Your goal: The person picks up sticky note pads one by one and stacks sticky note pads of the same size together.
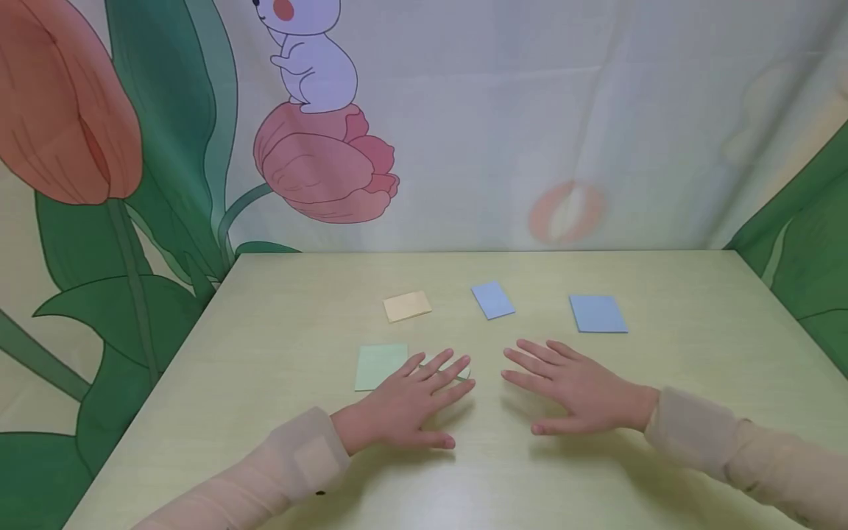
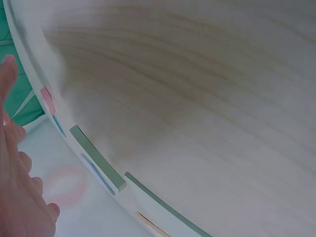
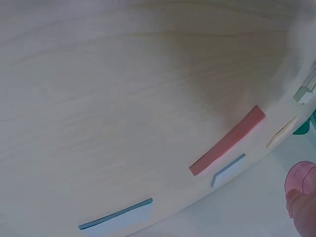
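My left hand is over the table, palm down with fingers spread, partly covering a green square and a second green piece. Across from it my right hand also has its fingers spread and holds nothing. A red piece shows in the right wrist view; the head view does not show it, apparently behind the right hand. Farther back lie a pale yellow piece, a small blue piece and a larger blue square. Both hands cast shadows below them.
The light wooden table ends at a straight back edge. Behind it hangs a pale cloth printed with tulips, leaves and a white animal. Green printed cloth borders the right side.
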`<state>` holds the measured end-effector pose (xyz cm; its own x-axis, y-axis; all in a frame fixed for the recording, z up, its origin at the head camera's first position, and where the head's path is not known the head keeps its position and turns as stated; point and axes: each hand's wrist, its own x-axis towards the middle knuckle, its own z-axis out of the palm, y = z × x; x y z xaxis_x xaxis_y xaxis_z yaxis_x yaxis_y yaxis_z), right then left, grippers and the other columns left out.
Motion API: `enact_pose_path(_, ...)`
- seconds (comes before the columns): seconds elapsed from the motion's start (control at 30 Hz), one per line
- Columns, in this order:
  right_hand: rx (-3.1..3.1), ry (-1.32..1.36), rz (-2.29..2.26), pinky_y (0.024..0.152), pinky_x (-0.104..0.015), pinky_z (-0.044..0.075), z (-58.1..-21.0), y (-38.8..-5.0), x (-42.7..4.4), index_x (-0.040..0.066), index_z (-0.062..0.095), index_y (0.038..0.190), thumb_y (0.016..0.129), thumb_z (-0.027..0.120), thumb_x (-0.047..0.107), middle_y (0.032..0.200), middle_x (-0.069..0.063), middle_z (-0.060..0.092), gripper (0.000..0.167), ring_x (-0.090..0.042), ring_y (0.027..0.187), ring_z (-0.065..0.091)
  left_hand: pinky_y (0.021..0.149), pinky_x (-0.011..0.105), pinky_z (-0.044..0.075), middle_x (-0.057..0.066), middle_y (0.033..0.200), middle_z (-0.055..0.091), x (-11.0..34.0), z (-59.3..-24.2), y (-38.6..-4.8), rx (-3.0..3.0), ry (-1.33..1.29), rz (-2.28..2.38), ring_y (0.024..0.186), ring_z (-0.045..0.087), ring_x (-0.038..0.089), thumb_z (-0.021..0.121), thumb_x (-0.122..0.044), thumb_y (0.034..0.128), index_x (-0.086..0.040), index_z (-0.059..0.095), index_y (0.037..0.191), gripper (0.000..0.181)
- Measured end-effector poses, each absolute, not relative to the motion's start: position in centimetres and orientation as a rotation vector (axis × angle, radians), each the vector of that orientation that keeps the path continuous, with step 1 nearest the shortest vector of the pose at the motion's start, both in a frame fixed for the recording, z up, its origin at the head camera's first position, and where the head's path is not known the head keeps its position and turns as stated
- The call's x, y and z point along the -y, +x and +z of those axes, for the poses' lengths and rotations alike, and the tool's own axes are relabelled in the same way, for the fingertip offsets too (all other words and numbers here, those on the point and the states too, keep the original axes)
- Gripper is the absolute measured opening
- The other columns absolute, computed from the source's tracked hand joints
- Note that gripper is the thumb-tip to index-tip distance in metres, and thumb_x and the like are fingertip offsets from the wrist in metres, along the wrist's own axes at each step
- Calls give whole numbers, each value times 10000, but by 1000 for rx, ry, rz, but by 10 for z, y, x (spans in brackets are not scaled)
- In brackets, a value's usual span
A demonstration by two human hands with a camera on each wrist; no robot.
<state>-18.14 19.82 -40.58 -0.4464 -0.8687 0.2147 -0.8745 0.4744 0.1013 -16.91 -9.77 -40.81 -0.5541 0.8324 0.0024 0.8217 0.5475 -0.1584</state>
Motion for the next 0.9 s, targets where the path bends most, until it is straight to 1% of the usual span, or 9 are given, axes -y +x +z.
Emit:
enact_pose_path(0.13, 2484, 1504, 37, 979, -521, 278, -404, -184, -195, 182, 333, 1366, 795, 475, 590, 1438, -63, 279, 716, -271, 1317, 255, 1056, 483, 192, 32, 1492, 89, 98, -408, -168, 2716, -1422, 187, 1365, 91, 262, 351, -634, 825, -211, 220, 1406, 731)
enact_pose_path(0.37, 2511, 1506, 39, 998, -519, 261, -398, -189, -186, 189, 312, 1375, 811, 449, 590, 1447, -58, 258, 706, -254, 1330, 231, 1053, 487, 199, 18, 1493, 81, 97, -407, -166, 2776, -1351, 145, 1366, 89, 258, 295, -620, 852, -215, 223, 1405, 689)
enact_pose_path(0.5, 2506, 1503, 26, 995, -522, 264, -393, -190, -181, 188, 320, 1372, 816, 440, 587, 1445, -61, 262, 694, -254, 1329, 232, 1053, 493, 194, 18, 1495, 65, 96, -406, -165, 2814, -1325, 126, 1369, 62, 254, 285, -619, 855, -217, 218, 1406, 686)
enact_pose_path(0.7, 2524, 1507, 27, 1011, -521, 240, -393, -193, -173, 197, 302, 1379, 830, 425, 577, 1453, -57, 244, 679, -247, 1339, 210, 1062, 496, 165, 13, 1496, 22, 94, -405, -164, 2894, -1279, 81, 1372, 1, 236, 314, -602, 857, -220, 198, 1411, 683)
enact_pose_path(0.77, 2531, 1510, 33, 1014, -520, 236, -394, -195, -170, 199, 296, 1381, 834, 420, 573, 1454, -55, 242, 674, -244, 1341, 205, 1063, 496, 161, 13, 1496, 17, 93, -403, -163, 2909, -1262, 80, 1372, 4, 241, 330, -597, 856, -222, 192, 1412, 685)
enact_pose_path(0.9, 2539, 1510, 22, 1018, -519, 234, -398, -200, -165, 207, 272, 1390, 844, 411, 562, 1461, -47, 223, 666, -236, 1349, 180, 1056, 504, 175, 42, 1494, 54, 93, -401, -161, 2912, -1239, 87, 1368, 47, 266, 359, -579, 856, -208, 200, 1411, 686)
